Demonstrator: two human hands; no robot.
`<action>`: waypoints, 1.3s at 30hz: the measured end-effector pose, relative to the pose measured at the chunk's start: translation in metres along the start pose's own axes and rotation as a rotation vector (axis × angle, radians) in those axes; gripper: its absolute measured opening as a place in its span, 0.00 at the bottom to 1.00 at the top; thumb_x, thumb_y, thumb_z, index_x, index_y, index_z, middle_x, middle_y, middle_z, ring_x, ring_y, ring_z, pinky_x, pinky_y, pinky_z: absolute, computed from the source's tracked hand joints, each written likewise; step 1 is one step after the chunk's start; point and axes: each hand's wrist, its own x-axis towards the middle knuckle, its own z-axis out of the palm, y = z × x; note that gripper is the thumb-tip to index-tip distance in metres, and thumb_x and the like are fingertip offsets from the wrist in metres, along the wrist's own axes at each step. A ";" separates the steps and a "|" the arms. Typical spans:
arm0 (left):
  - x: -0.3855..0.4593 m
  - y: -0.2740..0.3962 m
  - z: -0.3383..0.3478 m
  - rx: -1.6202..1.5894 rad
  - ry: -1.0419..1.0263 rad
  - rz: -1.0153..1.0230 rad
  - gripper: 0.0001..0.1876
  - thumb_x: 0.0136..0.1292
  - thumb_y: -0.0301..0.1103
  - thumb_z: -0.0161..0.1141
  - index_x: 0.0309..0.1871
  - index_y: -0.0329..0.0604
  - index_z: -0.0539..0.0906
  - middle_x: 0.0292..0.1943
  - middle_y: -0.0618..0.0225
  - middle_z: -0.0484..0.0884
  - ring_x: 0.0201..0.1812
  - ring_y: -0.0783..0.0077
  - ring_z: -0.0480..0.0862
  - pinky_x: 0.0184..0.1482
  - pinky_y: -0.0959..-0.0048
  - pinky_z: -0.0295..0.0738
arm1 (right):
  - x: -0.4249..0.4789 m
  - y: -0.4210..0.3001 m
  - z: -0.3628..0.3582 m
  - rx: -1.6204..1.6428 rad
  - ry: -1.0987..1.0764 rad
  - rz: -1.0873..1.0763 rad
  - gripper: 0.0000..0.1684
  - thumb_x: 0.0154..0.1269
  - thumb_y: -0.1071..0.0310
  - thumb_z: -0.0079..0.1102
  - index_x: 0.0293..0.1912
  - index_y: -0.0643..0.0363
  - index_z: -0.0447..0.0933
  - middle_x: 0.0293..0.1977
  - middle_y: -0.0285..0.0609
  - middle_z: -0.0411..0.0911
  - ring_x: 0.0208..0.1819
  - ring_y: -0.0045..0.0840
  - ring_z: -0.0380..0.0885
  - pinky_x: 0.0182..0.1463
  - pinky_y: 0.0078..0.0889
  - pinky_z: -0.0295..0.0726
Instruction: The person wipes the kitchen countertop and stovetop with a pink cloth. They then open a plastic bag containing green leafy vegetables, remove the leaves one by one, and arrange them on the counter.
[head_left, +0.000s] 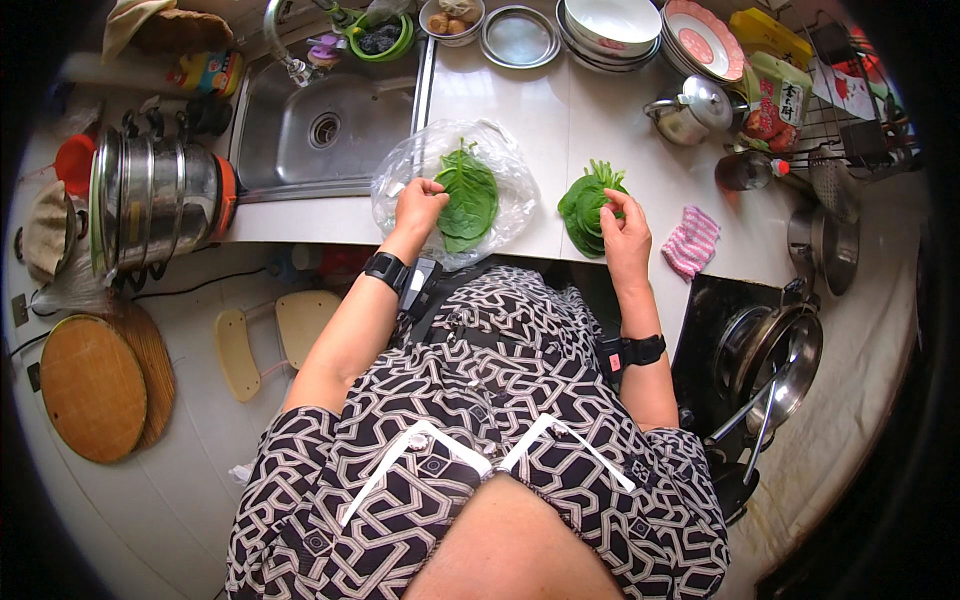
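Note:
Green leaves with stems (468, 199) lie on a clear plastic bag (517, 187) spread on the white countertop. My left hand (421, 206) is at their left edge, thumb and forefinger close together; whether it pinches a leaf is unclear. To the right, a smaller pile of green leaves (581, 208) rests directly on the countertop, its stems pointing away from me. My right hand (626, 229) is over that pile's right side with curled fingers, and its fingertips partly hide the leaves. I cannot tell whether it grips one.
A steel sink (285, 150) is at the left, beside stacked steamer pots (150, 199). Bowls (611, 26), plates (701, 37) and a steel kettle (694, 112) stand along the back. A striped cloth (691, 241) lies right, near a black stove (694, 330) with pans.

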 end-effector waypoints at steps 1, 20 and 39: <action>0.000 0.001 -0.001 0.002 -0.010 -0.005 0.11 0.52 0.31 0.69 0.39 0.40 0.83 0.30 0.66 0.83 0.35 0.71 0.82 0.40 0.71 0.77 | 0.000 -0.001 0.001 0.013 -0.009 0.003 0.16 0.65 0.71 0.57 0.52 0.59 0.78 0.40 0.43 0.79 0.30 0.23 0.77 0.39 0.27 0.78; -0.046 0.082 -0.028 -0.731 -0.535 -0.132 0.05 0.63 0.34 0.59 0.39 0.50 0.76 0.32 0.79 0.75 0.32 0.83 0.75 0.40 0.80 0.72 | 0.000 -0.018 0.028 0.378 -0.337 0.060 0.23 0.65 0.67 0.64 0.59 0.59 0.74 0.46 0.34 0.77 0.41 0.14 0.72 0.47 0.19 0.73; -0.076 0.109 -0.006 -0.661 -0.866 -0.233 0.25 0.63 0.36 0.67 0.61 0.38 0.74 0.51 0.67 0.82 0.51 0.74 0.82 0.55 0.72 0.78 | -0.007 -0.032 0.038 0.897 -0.560 0.468 0.09 0.68 0.66 0.62 0.43 0.60 0.77 0.33 0.31 0.80 0.30 0.11 0.75 0.34 0.14 0.73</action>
